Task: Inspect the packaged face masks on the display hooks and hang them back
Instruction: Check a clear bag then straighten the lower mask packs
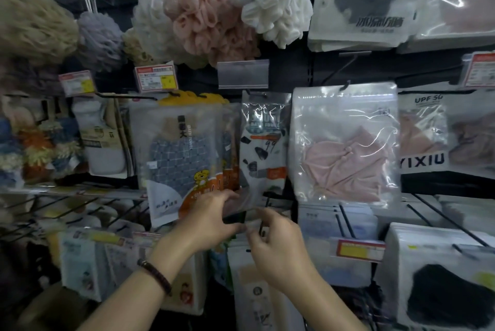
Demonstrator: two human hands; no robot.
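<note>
My left hand and my right hand meet low in the middle of the rack, both pinching the top of a pale packet at a black hook. Just above hangs a clear packet with black-and-white print. To its right hangs a clear packet holding a pink face mask. A black mask packet sits at the lower right. A white packet printed with a dark mask hangs at the top right.
Mesh bath puffs hang along the top. A checked bath towel packet hangs left of my hands. Price tags sit on hook ends, and bare black hooks stick out at the right. More packets fill the lower rows.
</note>
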